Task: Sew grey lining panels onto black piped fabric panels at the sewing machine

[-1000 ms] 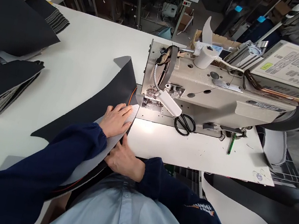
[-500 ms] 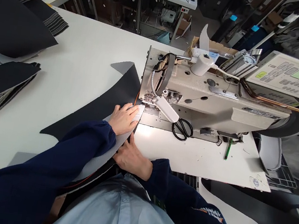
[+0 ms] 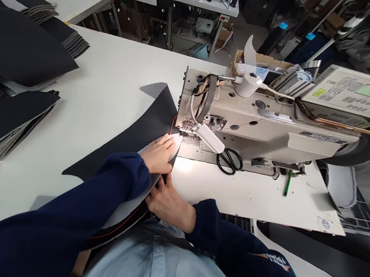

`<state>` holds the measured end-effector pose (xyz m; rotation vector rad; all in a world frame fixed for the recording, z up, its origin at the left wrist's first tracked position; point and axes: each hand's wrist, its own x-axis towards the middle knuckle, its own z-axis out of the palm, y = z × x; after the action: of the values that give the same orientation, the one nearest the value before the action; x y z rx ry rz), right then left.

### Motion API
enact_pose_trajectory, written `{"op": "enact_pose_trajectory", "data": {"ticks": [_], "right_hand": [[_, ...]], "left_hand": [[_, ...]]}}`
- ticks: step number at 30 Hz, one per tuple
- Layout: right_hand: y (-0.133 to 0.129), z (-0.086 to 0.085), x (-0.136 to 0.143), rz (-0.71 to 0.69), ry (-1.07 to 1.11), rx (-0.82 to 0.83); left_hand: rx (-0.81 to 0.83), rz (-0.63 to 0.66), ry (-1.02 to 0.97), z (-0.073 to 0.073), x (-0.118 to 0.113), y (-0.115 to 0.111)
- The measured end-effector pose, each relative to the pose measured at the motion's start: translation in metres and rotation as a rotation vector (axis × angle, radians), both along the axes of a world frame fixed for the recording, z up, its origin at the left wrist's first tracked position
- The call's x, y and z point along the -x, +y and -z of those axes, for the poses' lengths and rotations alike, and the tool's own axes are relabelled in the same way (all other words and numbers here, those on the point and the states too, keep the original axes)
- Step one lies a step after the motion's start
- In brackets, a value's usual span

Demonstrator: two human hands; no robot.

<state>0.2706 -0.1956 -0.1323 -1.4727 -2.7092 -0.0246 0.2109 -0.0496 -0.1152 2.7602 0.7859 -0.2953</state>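
Observation:
My left hand (image 3: 159,155) lies flat on layered fabric beside the needle area, fingers stretched forward. Beneath it, a pale grey-backed panel (image 3: 123,208) rests over a black panel (image 3: 136,132). A thin orange strip (image 3: 173,124) shows where the layers meet the sewing machine (image 3: 271,134). Nearer my body, my right hand (image 3: 171,207) holds the fabric's right edge, its fingers partly hidden by the cloth. The needle and presser foot are hard to make out behind the small white lamp (image 3: 209,138).
Black-handled scissors (image 3: 229,160) lie at the machine's base, with a green pen-like stick (image 3: 287,184) to their right. Stacks of dark cut panels (image 3: 19,44) cover the table's left side. A control panel (image 3: 366,93) tops the machine; a cardboard box (image 3: 235,64) stands behind it.
The view has shifted slightly, so the table stacks and machine sit a little further right. Both hands stay on the fabric by the machine, the left fingers now closer together.

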Motion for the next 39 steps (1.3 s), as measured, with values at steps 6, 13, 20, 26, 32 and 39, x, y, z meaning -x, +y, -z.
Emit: {"op": "enact_pose_trajectory", "data": {"ticks": [6,13,20,26,32,39], "right_hand": [[-0.035,-0.005,0.020,0.066,-0.022,-0.058],[-0.035,0.000,0.021,0.078,-0.077,-0.018],[-0.021,-0.003,-0.001,0.107,-0.096,-0.021],[-0.008,0.003,-0.014,0.115,-0.091,-0.016],[0.009,0.013,-0.020,0.129,-0.108,-0.052],[-0.007,0.007,0.003,0.158,-0.103,-0.083]], "left_hand": [[-0.019,-0.046,0.082,-0.015,0.020,-0.036],[-0.011,-0.052,0.123,-0.007,-0.005,-0.028],[-0.015,-0.114,0.088,-0.007,-0.026,-0.016],[0.064,-0.090,0.097,-0.013,-0.018,-0.022],[0.040,-0.058,0.092,-0.008,-0.007,-0.026],[-0.005,-0.069,0.087,-0.004,-0.025,-0.010]]}}
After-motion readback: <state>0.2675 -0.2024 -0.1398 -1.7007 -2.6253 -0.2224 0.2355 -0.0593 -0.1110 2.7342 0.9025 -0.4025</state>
